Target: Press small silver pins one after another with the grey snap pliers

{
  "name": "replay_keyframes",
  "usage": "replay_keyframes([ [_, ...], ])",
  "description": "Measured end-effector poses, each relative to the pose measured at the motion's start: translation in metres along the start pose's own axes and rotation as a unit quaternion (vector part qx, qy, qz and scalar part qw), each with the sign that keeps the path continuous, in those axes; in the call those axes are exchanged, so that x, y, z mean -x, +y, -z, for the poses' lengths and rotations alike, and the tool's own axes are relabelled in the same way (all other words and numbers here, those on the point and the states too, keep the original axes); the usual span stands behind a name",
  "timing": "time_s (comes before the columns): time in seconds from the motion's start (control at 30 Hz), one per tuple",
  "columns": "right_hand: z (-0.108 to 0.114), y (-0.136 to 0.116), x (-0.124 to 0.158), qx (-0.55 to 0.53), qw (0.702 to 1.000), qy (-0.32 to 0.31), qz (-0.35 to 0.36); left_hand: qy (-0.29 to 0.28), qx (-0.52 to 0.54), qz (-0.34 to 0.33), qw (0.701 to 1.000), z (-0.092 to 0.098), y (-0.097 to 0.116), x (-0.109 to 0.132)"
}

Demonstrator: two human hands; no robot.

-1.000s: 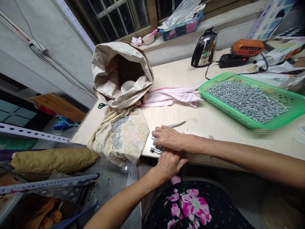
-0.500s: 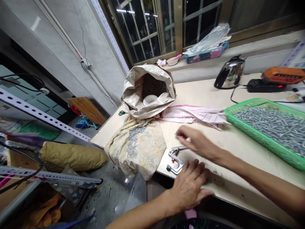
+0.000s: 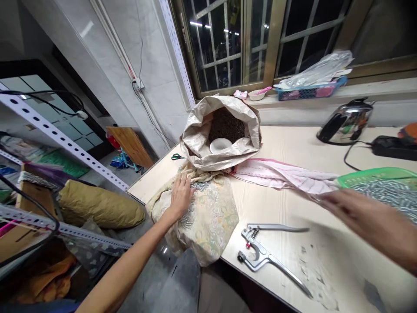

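Observation:
My left hand lies flat, fingers stretched out, on a patterned cloth that hangs over the table's left front corner, resting on small metal pieces heaped there. My right hand is a blurred shape in the air at the right, close to the green basket of metal parts; its fingers are smeared. Silver pliers lie free on the table between the hands.
A crumpled paper sack of dark pieces with a white bowl inside stands behind the cloth. Pink-white fabric stretches to the basket. A kettle and green scissors sit further off. Perforated metal rails are at left.
Both hands left the pliers. My left hand moved left onto the cloth; my right hand swung right toward the green basket. The view tilted up and left.

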State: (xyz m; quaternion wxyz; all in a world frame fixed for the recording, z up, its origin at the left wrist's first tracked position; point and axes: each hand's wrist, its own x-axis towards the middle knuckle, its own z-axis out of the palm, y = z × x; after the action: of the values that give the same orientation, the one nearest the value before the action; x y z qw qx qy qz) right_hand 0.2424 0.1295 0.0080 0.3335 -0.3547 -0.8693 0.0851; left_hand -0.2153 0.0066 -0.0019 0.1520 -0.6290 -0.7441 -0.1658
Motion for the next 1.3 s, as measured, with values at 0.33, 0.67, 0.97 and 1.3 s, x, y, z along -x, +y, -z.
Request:
replay_keyframes([
  [0.33,-0.169,-0.131,-0.130,0.042,0.969,-0.214,0.118,-0.049,0.068,-0.006,0.996,-0.039,-0.045,-0.040],
  [0.67,-0.236,-0.154,-0.169,0.122,0.963,-0.233,0.064,-0.019,0.170,0.033,0.985,-0.026,-0.049,-0.030],
  [0.97,-0.232,-0.140,-0.144,-0.002,0.988,-0.099,0.120,0.078,0.177,0.036,0.980,-0.026,-0.042,-0.012],
  [1.3,-0.234,-0.129,-0.142,-0.214,0.972,-0.048,0.084,0.025,0.149,-0.011,0.989,-0.015,0.002,0.024],
])
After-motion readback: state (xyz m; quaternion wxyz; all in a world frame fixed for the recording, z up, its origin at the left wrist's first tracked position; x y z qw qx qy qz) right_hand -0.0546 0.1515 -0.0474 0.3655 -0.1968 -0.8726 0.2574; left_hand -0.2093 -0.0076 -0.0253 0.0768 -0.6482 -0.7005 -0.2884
